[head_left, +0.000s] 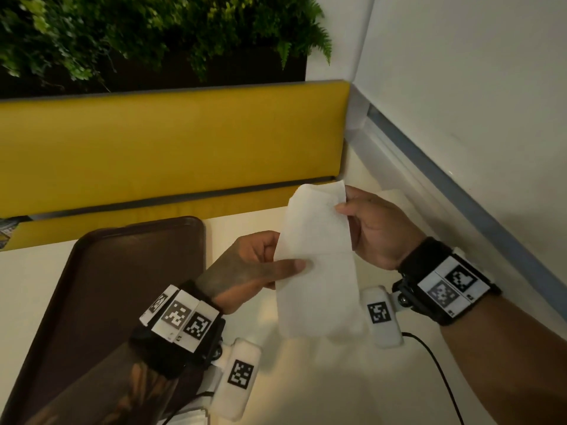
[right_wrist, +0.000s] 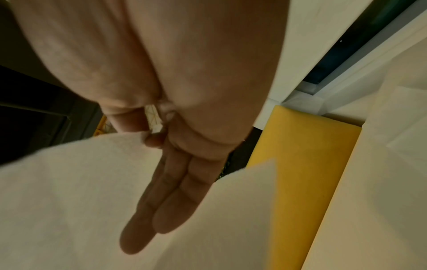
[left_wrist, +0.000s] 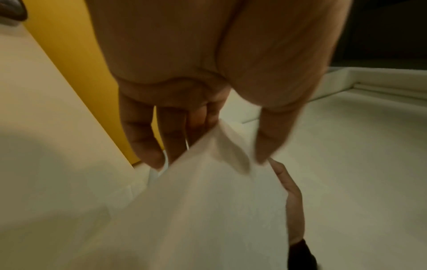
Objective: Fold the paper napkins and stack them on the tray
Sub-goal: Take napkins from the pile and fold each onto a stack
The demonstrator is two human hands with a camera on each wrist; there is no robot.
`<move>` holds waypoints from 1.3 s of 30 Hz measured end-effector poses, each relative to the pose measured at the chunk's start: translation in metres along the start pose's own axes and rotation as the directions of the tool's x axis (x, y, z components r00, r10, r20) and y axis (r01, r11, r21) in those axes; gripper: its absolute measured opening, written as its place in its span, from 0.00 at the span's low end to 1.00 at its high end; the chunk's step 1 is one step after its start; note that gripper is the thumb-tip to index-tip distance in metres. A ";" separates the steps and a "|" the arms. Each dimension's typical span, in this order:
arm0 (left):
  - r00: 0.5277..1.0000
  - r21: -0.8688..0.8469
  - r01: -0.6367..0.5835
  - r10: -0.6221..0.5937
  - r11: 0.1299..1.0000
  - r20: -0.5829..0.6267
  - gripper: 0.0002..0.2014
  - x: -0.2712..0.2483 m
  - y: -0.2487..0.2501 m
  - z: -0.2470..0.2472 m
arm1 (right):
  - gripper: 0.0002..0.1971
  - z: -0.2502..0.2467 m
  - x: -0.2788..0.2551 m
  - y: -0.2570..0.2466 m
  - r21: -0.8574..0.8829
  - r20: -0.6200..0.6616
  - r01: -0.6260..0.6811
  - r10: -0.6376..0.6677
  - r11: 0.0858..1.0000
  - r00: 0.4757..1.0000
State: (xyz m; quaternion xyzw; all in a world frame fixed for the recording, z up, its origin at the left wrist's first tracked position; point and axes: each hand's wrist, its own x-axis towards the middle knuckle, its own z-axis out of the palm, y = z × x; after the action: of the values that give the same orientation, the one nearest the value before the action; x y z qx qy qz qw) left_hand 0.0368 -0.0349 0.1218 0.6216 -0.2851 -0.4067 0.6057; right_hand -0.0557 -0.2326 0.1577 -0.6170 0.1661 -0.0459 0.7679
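A white paper napkin (head_left: 316, 271) hangs in the air above the table, long side running away from me, with a crease across its middle. My left hand (head_left: 288, 265) pinches its left edge, thumb on top and fingers behind, as the left wrist view shows around the napkin (left_wrist: 208, 210). My right hand (head_left: 343, 210) pinches the far right corner with the thumb. In the right wrist view two fingers (right_wrist: 161, 201) lie straight along the napkin (right_wrist: 69, 201). The dark brown tray (head_left: 122, 271) lies on the table to the left, under my left forearm, with nothing visible on it.
A cream table (head_left: 306, 378) carries the tray. A few more white napkins (head_left: 190, 420) show at the bottom edge beside my left wrist. A yellow bench back (head_left: 171, 142) stands behind the table, and a white wall (head_left: 460, 118) runs along the right. A black cable (head_left: 435, 369) trails from my right wrist.
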 end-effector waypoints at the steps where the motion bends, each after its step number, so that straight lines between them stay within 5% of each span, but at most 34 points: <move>1: 1.000 0.013 0.002 -0.001 1.000 -0.029 0.16 0.001 -0.001 0.001 | 0.18 0.004 0.000 0.000 -0.033 -0.011 0.007 -0.007 0.999 1.000; 4: 0.997 -0.021 -0.019 0.018 1.000 -0.071 0.20 0.003 -0.003 -0.003 | 0.16 0.007 -0.002 0.003 -0.131 -0.019 0.007 -0.010 0.991 1.000; 6: 0.996 -0.045 -0.023 0.019 0.999 -0.092 0.27 0.003 -0.003 -0.006 | 0.11 0.007 -0.004 0.004 -0.380 -0.059 0.006 -0.030 0.925 0.998; 8: 0.984 -0.029 -0.012 0.007 1.000 -0.179 0.33 0.003 0.000 -0.010 | 0.11 0.003 -0.005 0.007 -0.677 -0.162 -0.033 -0.105 0.735 0.981; 10: 0.952 0.063 -0.008 0.027 0.998 -0.306 0.34 0.006 0.000 -0.012 | 0.20 0.003 -0.009 0.013 -0.847 -0.196 0.001 -0.315 0.531 0.929; 12: 0.913 0.170 0.007 0.063 0.985 -0.404 0.35 0.010 -0.001 -0.013 | 0.23 0.014 -0.015 0.016 -0.890 -0.034 0.199 -0.496 0.409 0.867; 14: 0.906 0.180 -0.030 0.103 0.983 -0.411 0.30 0.010 -0.001 -0.008 | 0.22 0.031 -0.017 0.024 -0.879 0.137 0.319 -0.453 0.354 0.881; 19: 0.902 0.307 -0.034 0.161 0.951 -0.400 0.06 0.011 0.003 0.003 | 0.25 0.063 -0.012 0.044 -0.908 0.187 0.269 -0.267 0.320 0.946; 25: 0.952 -0.012 0.005 -0.009 1.000 -0.305 0.13 0.004 0.005 0.001 | 0.42 0.081 -0.010 0.055 -0.966 0.080 0.137 -0.252 0.221 0.964; 30: 0.953 -0.059 0.052 -0.067 0.997 -0.295 0.22 0.012 -0.001 -0.010 | 0.34 0.083 -0.006 0.062 -0.971 -0.022 0.044 -0.272 0.235 0.962; 33: 0.947 0.178 0.039 0.020 0.983 -0.320 0.22 0.011 0.000 -0.009 | 0.17 0.078 -0.005 0.064 -0.978 -0.015 0.053 -0.322 0.202 0.947; 35: 0.920 0.520 0.062 0.153 0.852 -0.361 0.22 0.008 0.001 -0.010 | 0.10 0.070 -0.004 0.061 -0.972 -0.026 0.053 -0.330 0.227 0.944; 37: 0.904 0.644 0.105 0.198 0.758 -0.380 0.22 0.007 0.000 -0.016 | 0.13 0.065 -0.004 0.055 -0.952 -0.028 0.071 -0.315 0.299 0.949; 39: 0.915 0.617 0.109 0.164 0.779 -0.368 0.19 0.008 -0.003 -0.021 | 0.27 0.069 -0.004 0.052 -0.947 -0.019 0.074 -0.284 0.313 0.959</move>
State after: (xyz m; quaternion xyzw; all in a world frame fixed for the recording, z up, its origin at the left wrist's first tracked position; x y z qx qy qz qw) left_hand 0.0578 -0.0303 0.1164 0.8524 -0.2824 -0.1432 0.4161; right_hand -0.0447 -0.1549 0.1212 -0.9529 0.1616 -0.0830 0.2426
